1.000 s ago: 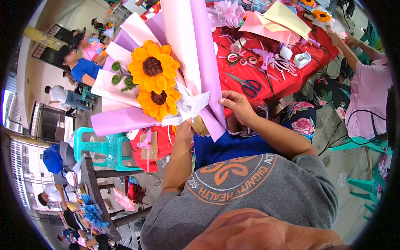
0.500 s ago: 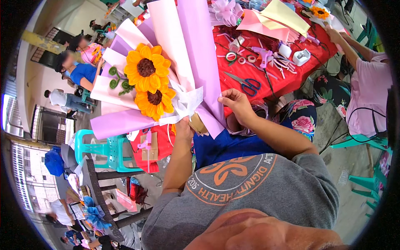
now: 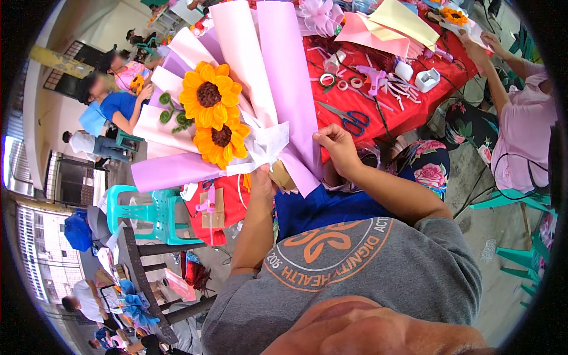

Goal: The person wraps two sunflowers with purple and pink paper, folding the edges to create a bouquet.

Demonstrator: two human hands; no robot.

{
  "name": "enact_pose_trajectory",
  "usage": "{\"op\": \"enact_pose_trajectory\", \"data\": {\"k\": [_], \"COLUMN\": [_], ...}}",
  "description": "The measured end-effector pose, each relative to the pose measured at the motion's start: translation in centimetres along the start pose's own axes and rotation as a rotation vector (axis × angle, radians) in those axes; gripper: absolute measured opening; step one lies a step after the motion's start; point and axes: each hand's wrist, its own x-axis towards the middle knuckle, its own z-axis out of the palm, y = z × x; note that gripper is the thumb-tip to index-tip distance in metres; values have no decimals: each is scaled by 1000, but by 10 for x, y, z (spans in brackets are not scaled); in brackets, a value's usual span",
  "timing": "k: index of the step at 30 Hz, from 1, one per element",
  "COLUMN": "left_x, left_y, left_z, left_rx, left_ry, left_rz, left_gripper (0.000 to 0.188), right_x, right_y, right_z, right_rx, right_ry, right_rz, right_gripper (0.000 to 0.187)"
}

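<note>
A bouquet with two orange crocheted-looking sunflowers (image 3: 208,94) and green curled stems (image 3: 166,116) is tilted to the left in front of me. Pale pink wrapping paper (image 3: 241,53) and lilac wrapping paper (image 3: 288,71) fan out around the flowers. My left hand (image 3: 264,182) is closed round the bouquet's base, under a white ribbon (image 3: 266,145) and beside a brown wrapped handle (image 3: 281,177). My right hand (image 3: 340,148) is closed in a pinch, thumb and forefinger at the right edge of the lilac paper.
On the red-covered table (image 3: 414,112) lie scissors (image 3: 349,117), a pink glue gun (image 3: 373,78), tape rolls and white sticks. Another glue gun (image 3: 207,204) rests lower left, near a green chair (image 3: 148,213). A co-worker in pink (image 3: 523,130) sits at the right.
The bouquet has shifted slightly right, its left-hand wrapping tilting up a little. My right hand stays at the lilac paper's edge, fingers slightly moved. The co-worker's hands at the right have moved.
</note>
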Motion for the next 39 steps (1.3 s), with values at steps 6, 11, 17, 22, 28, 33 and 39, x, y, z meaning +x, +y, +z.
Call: {"op": "enact_pose_trajectory", "data": {"k": [6,11,17,22,28,33,39], "left_x": [2,1,3,10,12,12,13], "left_y": [1,0,-9,-27,-48,-54,-50], "left_z": [-1,-7,-16,-24,-41,-35,-33], "left_rx": [29,54,80,118,81,64,8], "left_ry": [30,22,92,101,169,218,191], "left_rz": [58,4,-63,-184,-341,-344,-333], "left_gripper": [72,68,62,59,51,50,47], "right_x": [-2,4,6,18,18,23,25], "right_y": [-2,1,7,25,34,38,38], "right_z": [2,0,-12,-33,-31,-39,-40], "right_rx": [6,95,107,59,24,34,75], "right_ry": [-61,-114,-53,21,88,61,11], "right_rz": [-39,-76,213,382,495,568,565], "right_gripper": [12,21,33,33,17,11,10]}}
